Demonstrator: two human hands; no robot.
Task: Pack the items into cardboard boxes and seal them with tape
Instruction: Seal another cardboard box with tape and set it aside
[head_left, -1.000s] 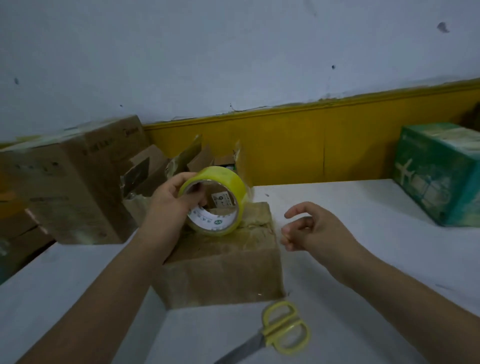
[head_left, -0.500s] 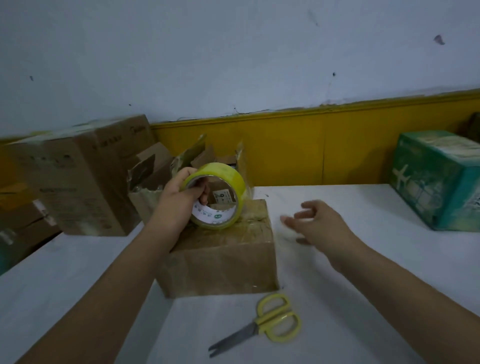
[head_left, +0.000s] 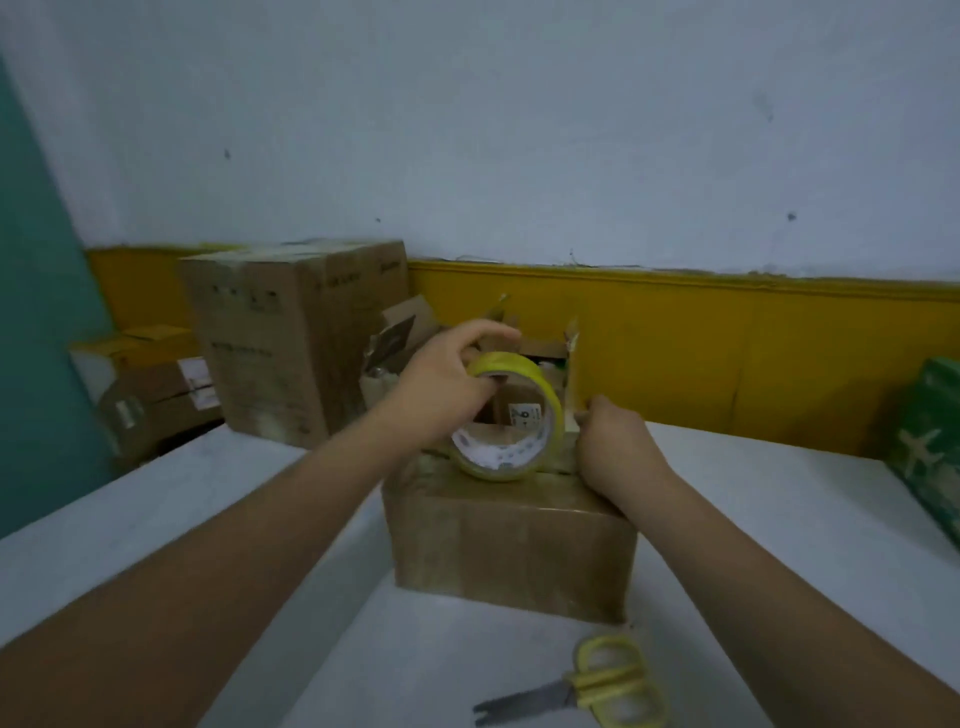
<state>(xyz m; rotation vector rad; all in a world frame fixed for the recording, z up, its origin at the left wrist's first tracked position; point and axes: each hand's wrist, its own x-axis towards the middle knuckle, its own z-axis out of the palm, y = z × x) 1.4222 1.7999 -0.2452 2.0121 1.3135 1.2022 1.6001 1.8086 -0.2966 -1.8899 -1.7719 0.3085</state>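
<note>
One white table (head_left: 779, 519), tall carton (head_left: 270, 338) behind at left, green box (head_left: 930, 441) at right edge. Mid-table, small brown cardboard box (head_left: 514, 545), top closed. With the left hand (head_left: 441, 389), grips a yellow tape roll (head_left: 514, 362) upright on the box top. Rests the right hand (head_left: 618, 447) at the box's top right edge, fingers curled; hold impossible to tell. Nearest the camera, yellow-handled scissors (head_left: 576, 693).

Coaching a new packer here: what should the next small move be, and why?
Probably pull the tape roll leftward across the top of the box: the left hand grips the roll standing on it, while the right hand sits at the top's right edge, seemingly anchoring the tape end.
</note>
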